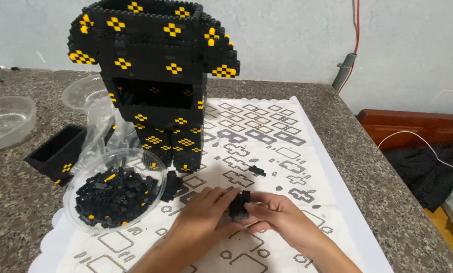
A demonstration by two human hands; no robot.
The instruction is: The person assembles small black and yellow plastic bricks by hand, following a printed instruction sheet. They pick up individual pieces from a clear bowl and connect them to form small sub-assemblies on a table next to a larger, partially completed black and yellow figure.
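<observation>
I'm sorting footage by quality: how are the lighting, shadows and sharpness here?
Head view: soft, even light, no harsh glare; a faint shadow under the tall black-and-yellow brick figure; left hand and right hand slightly soft around the small black brick piece.

**Soft, even indoor light, mild softness**

Diffuse light is falling from above, leaving only faint shadows under the black brick model (pixel 155 81). The white mat (pixel 287 151) is glaring slightly. Dark bricks are losing detail, and edges are bending and blurring a little.
</observation>
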